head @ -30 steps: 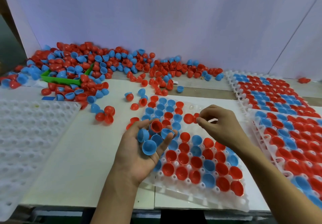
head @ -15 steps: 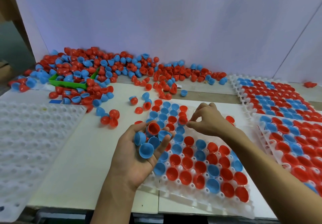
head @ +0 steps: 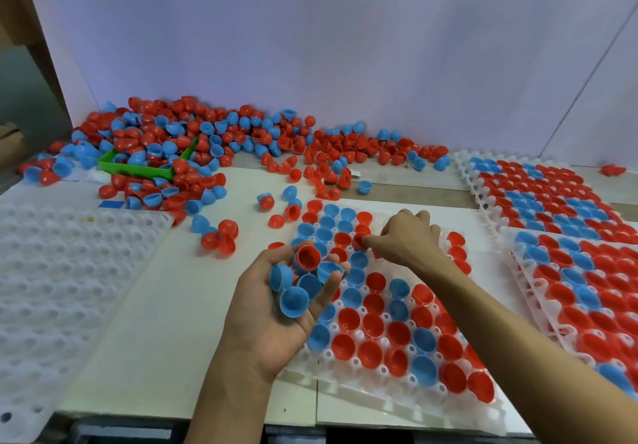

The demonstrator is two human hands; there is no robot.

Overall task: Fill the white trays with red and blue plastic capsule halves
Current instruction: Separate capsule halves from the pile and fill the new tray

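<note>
— Where are we standing with the middle tray point(head: 345, 379)?

— We are getting close. The near rows and the left side are holding red and blue halves, cups facing up. Our right hand point(head: 407, 236) is pinching a red half point(head: 359, 240) at the fingertips and lowering it over a pocket in the far rows, just beside other seated reds.

— Is it seated?

— We cannot tell; the fingers are covering the pocket. We are judging it as being placed, not placed.

— And the left hand point(head: 276, 309)?

— It is cupping our supply, palm up: several blue halves point(head: 293, 301) and one red cup point(head: 308, 258), fingers curled round them, hovering over the tray's left edge.

— What is left on this tray?

— A patch of bare white pockets at the far right, behind the right hand, with a few reds along the right edge. We are guessing the handful will not quite cover it, though the arm is hiding some pockets.

— And beyond this tray?

— Two trays on the right point(head: 538, 198) are looking full. The empty tray point(head: 69, 271) on the left of the worktop point(head: 193, 305) is holding nothing we can see, so that one is waiting. The loose pile point(head: 214, 139) along the back wall, spilling round a green bin point(head: 138, 170), is giving us plenty of stock.
</note>
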